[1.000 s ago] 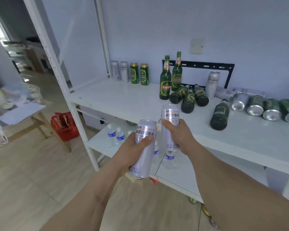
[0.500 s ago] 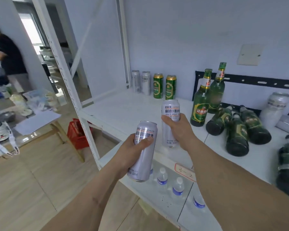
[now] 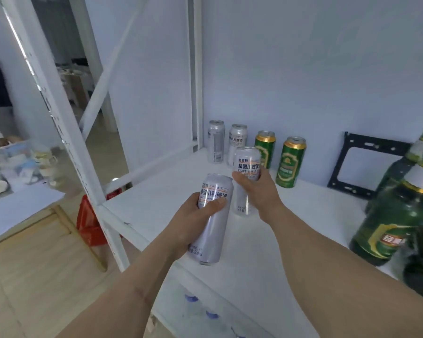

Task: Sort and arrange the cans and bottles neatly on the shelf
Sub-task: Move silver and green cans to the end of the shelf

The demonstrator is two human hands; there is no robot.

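Both your bare forearms reach forward from the bottom of the view. Your left hand (image 3: 193,220) curls its fingers and thumb around a silver can (image 3: 213,223), tilted slightly. Your right hand (image 3: 260,191), farther ahead, grips a second silver can (image 3: 246,167) upright from its right side.

Black metal bracket (image 3: 366,167) leans on pale blue wall (image 3: 303,69) at back. Red plastic crate (image 3: 89,223) sits on wooden floor (image 3: 34,276), behind white post. Desk (image 3: 22,206) on left, white paper on top, blurry white things farther back. Small water bottles (image 3: 211,314) with blue caps stand low down, blurry.
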